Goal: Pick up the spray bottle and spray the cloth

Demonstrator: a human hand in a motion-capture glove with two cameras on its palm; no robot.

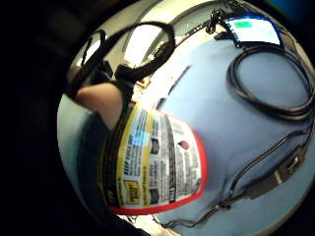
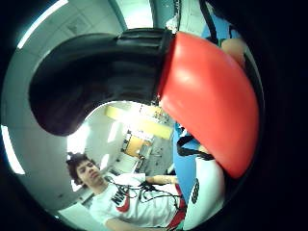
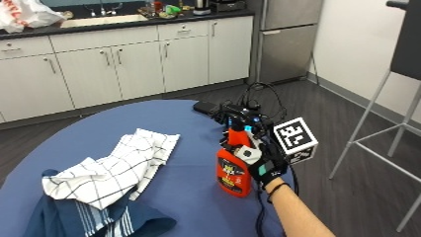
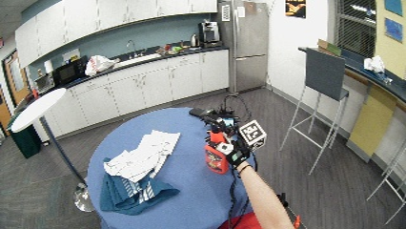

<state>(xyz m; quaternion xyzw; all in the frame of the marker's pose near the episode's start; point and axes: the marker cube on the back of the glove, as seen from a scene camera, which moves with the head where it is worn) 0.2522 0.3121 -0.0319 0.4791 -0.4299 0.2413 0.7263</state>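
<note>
spray bottle nozzle hidden behind hand rig; label text unreadable

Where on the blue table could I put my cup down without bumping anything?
Bare blue table lies between the white checked cloth and the orange spray bottle. More bare room runs along the far edge, behind the cloth. It is crowded on the near left, where the checked cloth overlaps a dark blue towel, and around the bottle, gripped by the gloved right hand, with cables behind.

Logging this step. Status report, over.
Right hand grips spray bottle, upright on table. Checked cloth beside it, unsprayed. Nothing between.
</note>
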